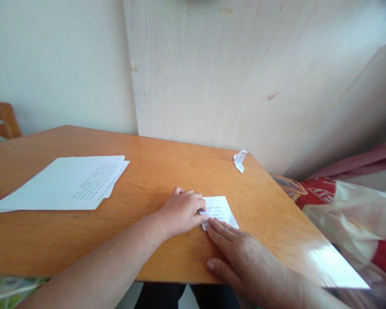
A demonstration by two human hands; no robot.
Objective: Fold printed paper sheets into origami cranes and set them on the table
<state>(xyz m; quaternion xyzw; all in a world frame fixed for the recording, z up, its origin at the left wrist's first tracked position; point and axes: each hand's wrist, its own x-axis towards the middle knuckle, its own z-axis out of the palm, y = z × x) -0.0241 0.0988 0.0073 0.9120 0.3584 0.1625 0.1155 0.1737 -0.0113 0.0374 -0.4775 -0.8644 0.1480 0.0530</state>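
Observation:
A small folded sheet of printed paper point(217, 206) lies flat on the wooden table in front of me. My left hand point(185, 210) has its fingers curled at the paper's left edge, with thumb and fingertips closed on it. Flat across the lower part of the same paper rests my right hand point(241, 249), its fingers stretched out and the thumb apart on the tabletop. The fingers cover part of the paper's near edge and left side.
A stack of white sheets point(70, 182) with some printed text lies on the left of the table point(161, 167). Near the far right corner stands a small folded paper piece point(239, 160). Plastic bags point(350, 214) are heaped beside the right edge. A wooden chair point(3, 120) is at far left.

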